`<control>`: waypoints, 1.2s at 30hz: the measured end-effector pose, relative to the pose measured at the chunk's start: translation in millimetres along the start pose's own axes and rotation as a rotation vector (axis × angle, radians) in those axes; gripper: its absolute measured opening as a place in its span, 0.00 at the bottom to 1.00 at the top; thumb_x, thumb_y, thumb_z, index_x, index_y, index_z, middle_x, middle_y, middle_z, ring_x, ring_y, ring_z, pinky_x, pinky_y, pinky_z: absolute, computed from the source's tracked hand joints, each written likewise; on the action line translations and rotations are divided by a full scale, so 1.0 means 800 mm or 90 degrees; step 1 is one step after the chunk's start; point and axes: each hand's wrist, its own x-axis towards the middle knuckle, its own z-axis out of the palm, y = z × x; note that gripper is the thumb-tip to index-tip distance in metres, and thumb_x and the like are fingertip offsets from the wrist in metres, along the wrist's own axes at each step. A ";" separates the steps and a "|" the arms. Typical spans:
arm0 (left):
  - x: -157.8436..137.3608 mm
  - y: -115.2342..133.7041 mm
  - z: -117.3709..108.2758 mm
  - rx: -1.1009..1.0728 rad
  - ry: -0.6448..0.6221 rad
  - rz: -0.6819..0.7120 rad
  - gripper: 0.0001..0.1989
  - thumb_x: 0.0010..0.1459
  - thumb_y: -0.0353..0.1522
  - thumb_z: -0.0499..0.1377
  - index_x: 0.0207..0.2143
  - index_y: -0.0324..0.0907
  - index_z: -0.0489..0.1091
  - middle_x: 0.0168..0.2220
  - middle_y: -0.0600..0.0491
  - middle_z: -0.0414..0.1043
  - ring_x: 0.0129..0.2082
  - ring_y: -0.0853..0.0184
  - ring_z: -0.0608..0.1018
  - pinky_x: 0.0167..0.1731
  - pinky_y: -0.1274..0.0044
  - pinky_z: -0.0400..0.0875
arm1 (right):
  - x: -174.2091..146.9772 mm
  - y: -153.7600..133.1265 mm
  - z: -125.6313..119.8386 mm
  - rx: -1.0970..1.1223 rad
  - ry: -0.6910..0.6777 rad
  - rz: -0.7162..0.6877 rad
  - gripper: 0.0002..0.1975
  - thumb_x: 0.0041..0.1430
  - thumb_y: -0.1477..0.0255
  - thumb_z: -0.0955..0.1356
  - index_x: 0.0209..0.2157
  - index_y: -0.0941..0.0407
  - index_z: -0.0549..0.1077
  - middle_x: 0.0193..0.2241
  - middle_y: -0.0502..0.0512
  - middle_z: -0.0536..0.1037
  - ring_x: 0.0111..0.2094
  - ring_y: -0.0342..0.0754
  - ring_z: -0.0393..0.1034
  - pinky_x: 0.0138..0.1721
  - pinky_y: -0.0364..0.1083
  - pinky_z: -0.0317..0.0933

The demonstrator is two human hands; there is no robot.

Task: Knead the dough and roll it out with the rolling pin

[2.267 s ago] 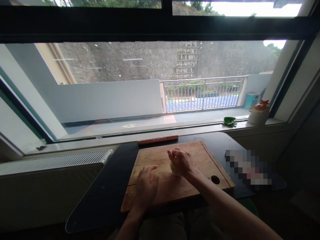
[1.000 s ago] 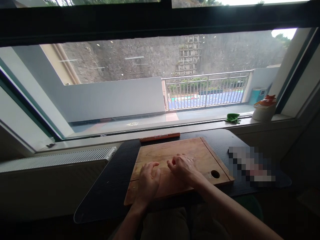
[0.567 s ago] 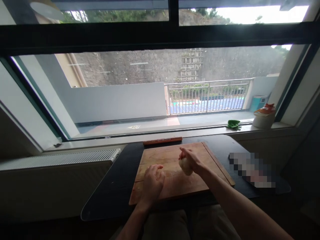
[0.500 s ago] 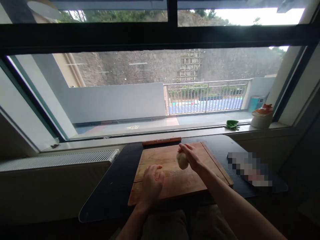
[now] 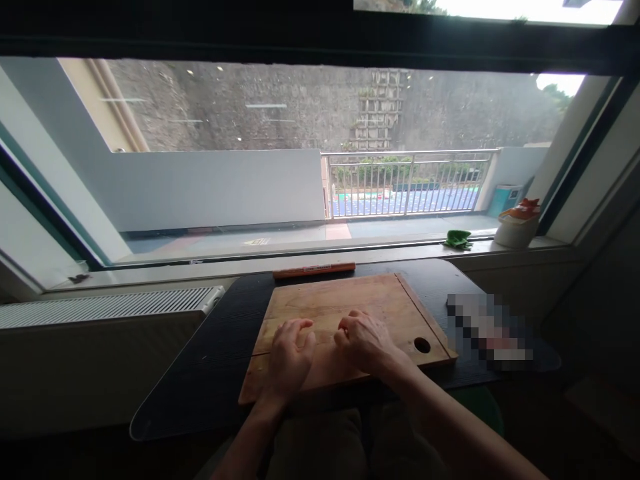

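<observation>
My right hand (image 5: pixel 364 341) is low over the wooden board (image 5: pixel 345 293), fingers curled down and knuckles up. The pale ball of dough it gripped a moment ago is hidden beneath the palm and fingers. To its left, my left hand (image 5: pixel 291 357) hovers at or just above the board's near-left part. Its fingers are loosely bent, with the thumb apart, and nothing shows in it. A gap of bare wood separates the two hands.
Behind the board lies an orange-brown rolling-pin-like stick (image 5: pixel 314 270) on the dark table (image 5: pixel 200 363). A blurred-out flat item (image 5: pixel 493 333) is at the right. On the windowsill stand a green leafy object (image 5: pixel 457 239) and a white container (image 5: pixel 517 230). A radiator (image 5: pixel 110 307) is at left.
My right hand has come down onto the board from a raised position with the dough, turning palm down. The dough has gone out of sight and the board's round hole is uncovered. The view has tilted down.
</observation>
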 end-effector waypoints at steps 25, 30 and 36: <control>0.009 0.015 -0.002 0.045 -0.015 0.036 0.16 0.54 0.35 0.53 0.45 0.42 0.68 0.47 0.50 0.69 0.49 0.61 0.69 0.53 0.66 0.61 | 0.042 0.062 -0.032 0.597 -0.216 -0.031 0.30 0.63 0.52 0.50 0.51 0.54 0.69 0.51 0.57 0.70 0.53 0.49 0.61 0.54 0.50 0.52; 0.029 0.069 0.025 0.045 -0.171 0.087 0.21 0.56 0.43 0.52 0.49 0.44 0.66 0.48 0.50 0.70 0.50 0.59 0.69 0.54 0.63 0.57 | 0.068 0.091 -0.039 0.685 -0.215 0.037 0.30 0.61 0.50 0.52 0.52 0.54 0.67 0.53 0.59 0.68 0.53 0.50 0.61 0.52 0.51 0.55; 0.040 0.085 0.051 -0.016 -0.262 0.026 0.17 0.53 0.39 0.56 0.45 0.45 0.66 0.42 0.52 0.71 0.41 0.63 0.72 0.43 0.72 0.65 | 0.118 0.123 -0.041 0.590 -0.165 0.107 0.32 0.58 0.47 0.55 0.50 0.55 0.68 0.49 0.60 0.71 0.48 0.51 0.65 0.48 0.50 0.59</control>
